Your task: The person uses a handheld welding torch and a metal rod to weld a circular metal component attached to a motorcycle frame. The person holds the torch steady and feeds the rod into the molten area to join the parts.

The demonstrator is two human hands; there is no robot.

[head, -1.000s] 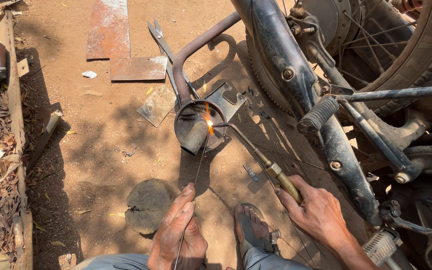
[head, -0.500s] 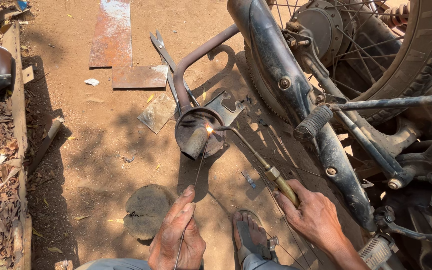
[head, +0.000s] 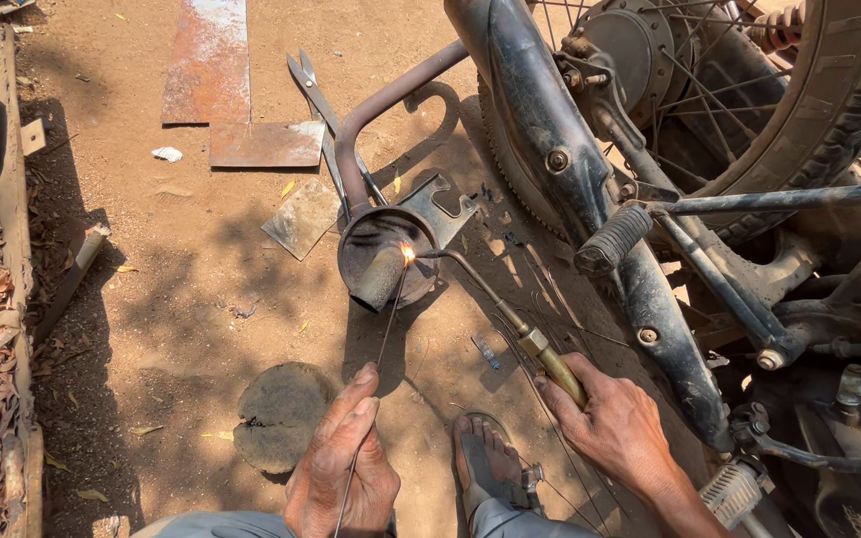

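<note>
My right hand (head: 614, 430) grips the brass handle of a gas torch (head: 510, 321), whose thin curved neck ends in a small bright flame (head: 408, 253). The flame sits on the rim of a rusty round exhaust pipe end (head: 383, 255) lying on the dirt. My left hand (head: 343, 468) pinches a thin filler rod (head: 385, 329) that runs up to the flame. The pipe's bent tube (head: 371, 115) leads away toward the motorcycle.
A motorcycle's black muffler (head: 550, 149), footpeg (head: 612, 239) and rear wheel (head: 829, 110) fill the right side. Rusty metal sheets (head: 209, 62), shears (head: 313, 90) and a small plate (head: 303, 217) lie beyond the pipe. My sandalled foot (head: 490, 463) and a flat round stone (head: 281, 410) are near my hands.
The flame has shrunk to a small bright spot at the pipe rim. Both hands have stayed on torch and rod; the view has shifted slightly.
</note>
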